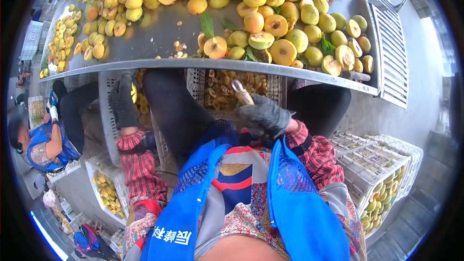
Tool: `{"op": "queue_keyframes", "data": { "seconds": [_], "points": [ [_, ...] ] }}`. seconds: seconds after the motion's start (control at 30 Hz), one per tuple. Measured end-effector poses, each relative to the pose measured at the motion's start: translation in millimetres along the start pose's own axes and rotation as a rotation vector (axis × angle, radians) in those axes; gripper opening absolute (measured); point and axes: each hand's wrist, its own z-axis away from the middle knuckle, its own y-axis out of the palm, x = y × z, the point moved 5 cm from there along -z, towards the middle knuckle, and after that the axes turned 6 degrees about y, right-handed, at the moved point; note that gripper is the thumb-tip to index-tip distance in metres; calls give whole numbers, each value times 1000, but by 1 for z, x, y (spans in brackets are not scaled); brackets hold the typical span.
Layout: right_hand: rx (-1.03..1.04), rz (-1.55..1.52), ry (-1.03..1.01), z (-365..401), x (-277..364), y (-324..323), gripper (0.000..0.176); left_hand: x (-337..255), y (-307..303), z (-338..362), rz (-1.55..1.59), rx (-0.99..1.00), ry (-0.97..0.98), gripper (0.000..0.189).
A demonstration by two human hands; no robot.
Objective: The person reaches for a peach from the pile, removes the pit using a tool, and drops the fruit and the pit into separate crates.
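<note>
So that its silver loop [237, 85] sits free, perhaps, the black-gloved right grip [247, 99] clasps a tan-handled tool [245, 96] toward eleven o'clock; left grip [126, 89], can't tell.

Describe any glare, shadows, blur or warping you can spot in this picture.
Head view: wide-angle warping bows the table edge, with black corners around the frame; white glare at the table's upper-left end; the left gloved hand looks dim and soft in shade below the table; the right gloved hand looks slightly smeared, possibly from motion.
</note>
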Motion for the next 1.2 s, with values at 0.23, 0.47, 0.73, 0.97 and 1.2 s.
{"op": "queue_keyframes", "data": {
  "seconds": [0.23,0.47,0.73,0.97,1.2],
  "points": [
    [-171,1078,-734,-13,-3,-8,20,-121,37,-93,547,243,-56,28],
    [-211,320,-184,-20,-29,-35,26,-255,197,-163,-127,474,300,64],
    [-227,238,-173,-20,-45,-50,30,-219,195,-164,1123,630,-221,46],
    [-126,10,-167,29,30,-18,30,-216,127,-79,1953,675,-610,51],
    [-353,460,-429,27,49,-10,37,-203,132,-39,1860,574,-406,44]
  ]
}}
